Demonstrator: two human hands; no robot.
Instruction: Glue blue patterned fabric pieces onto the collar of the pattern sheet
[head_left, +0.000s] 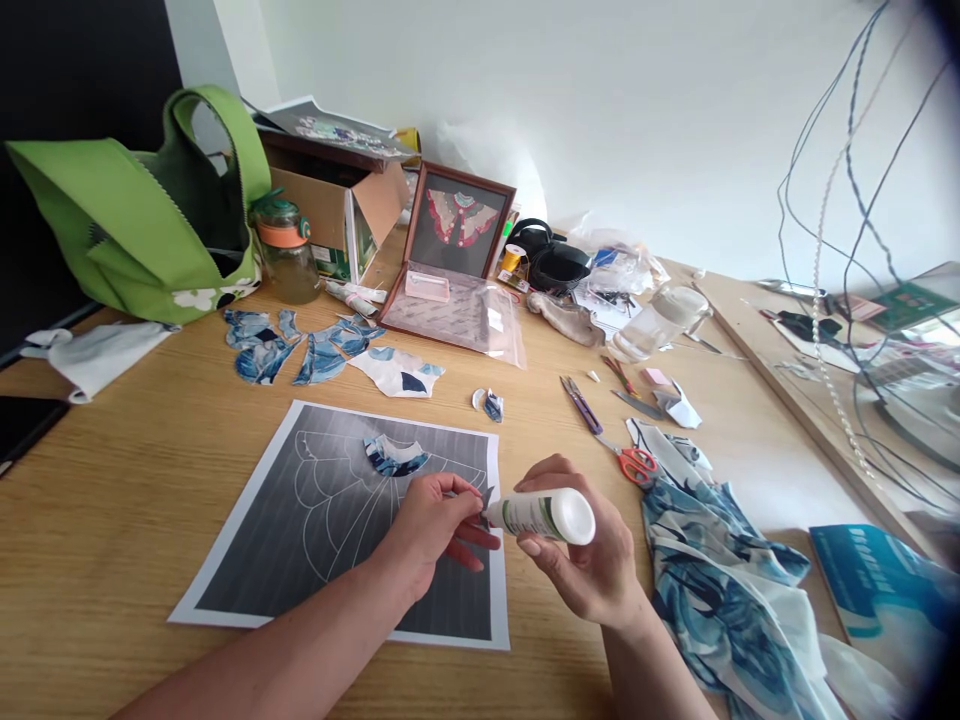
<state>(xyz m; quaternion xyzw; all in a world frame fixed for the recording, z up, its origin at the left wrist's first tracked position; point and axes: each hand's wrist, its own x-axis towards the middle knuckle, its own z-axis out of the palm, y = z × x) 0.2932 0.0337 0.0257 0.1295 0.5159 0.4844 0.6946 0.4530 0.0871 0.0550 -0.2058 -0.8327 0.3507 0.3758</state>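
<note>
My right hand [600,565] grips a white squeeze bottle [544,515] with a green-edged label, tipped on its side with its nozzle toward my left hand [435,525]. Thumb and index finger of the left hand pinch a small, thin greyish scrap [486,497] at the nozzle; its material is hard to make out. Both hands are above the right part of a dark printed sheet [240,570] with a white-line petal pattern. A blue-and-white curved fabric piece [396,462] lies at the pattern's top. Cut blue fabric pieces [322,355] are behind the sheet.
To the right lie orange-handled scissors [636,465], purple thread snips [581,405] and rumpled blue-white fabric [727,580]. An open framed case [457,230], a jar [289,260], a cardboard box [375,210] and a green bag [112,210] stand at the back. Wires [847,200] hang at right.
</note>
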